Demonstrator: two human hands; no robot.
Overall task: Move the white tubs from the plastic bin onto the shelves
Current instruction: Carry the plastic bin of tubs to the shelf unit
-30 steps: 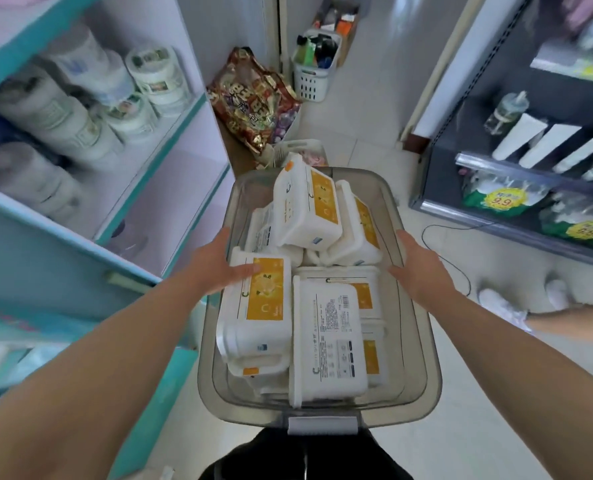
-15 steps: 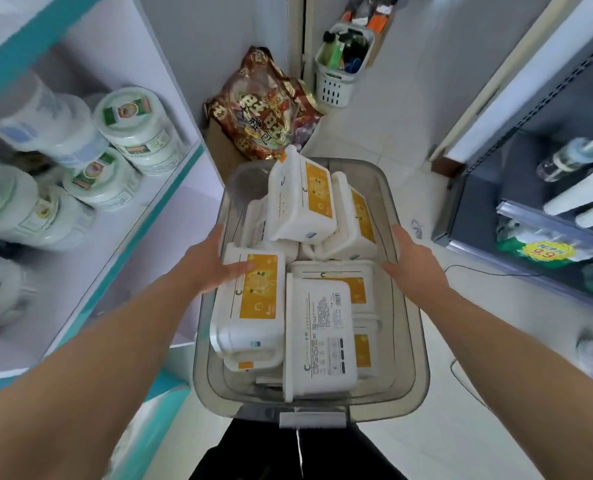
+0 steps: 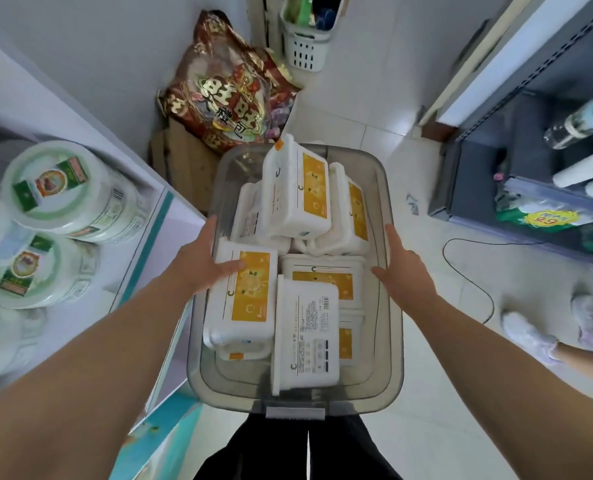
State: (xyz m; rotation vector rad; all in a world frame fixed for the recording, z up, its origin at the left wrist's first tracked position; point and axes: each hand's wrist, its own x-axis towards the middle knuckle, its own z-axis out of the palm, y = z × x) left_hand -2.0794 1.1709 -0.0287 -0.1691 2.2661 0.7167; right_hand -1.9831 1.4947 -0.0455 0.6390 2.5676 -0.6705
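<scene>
The plastic bin [image 3: 393,341], grey and see-through, is seen from above between both forearms. The left hand [image 3: 198,263] holds its left rim, thumb lying on the orange label of a white tub [image 3: 243,306]. The right hand [image 3: 407,273] holds the right rim, thumb reaching inside the bin. More white tubs [image 3: 298,192] are piled in the bin; one [image 3: 307,337] stands on edge with its printed back up. To the left, shelves [image 3: 149,244] carry round green-labelled containers [image 3: 63,188]. Beyond the bin lie a red snack bag [image 3: 229,95] and a white basket [image 3: 303,50]. On the right are a dark display unit [image 3: 478,188], a black cable [image 3: 468,271] on the tiled floor [image 3: 426,427], and another person's white shoes [image 3: 530,336].
</scene>
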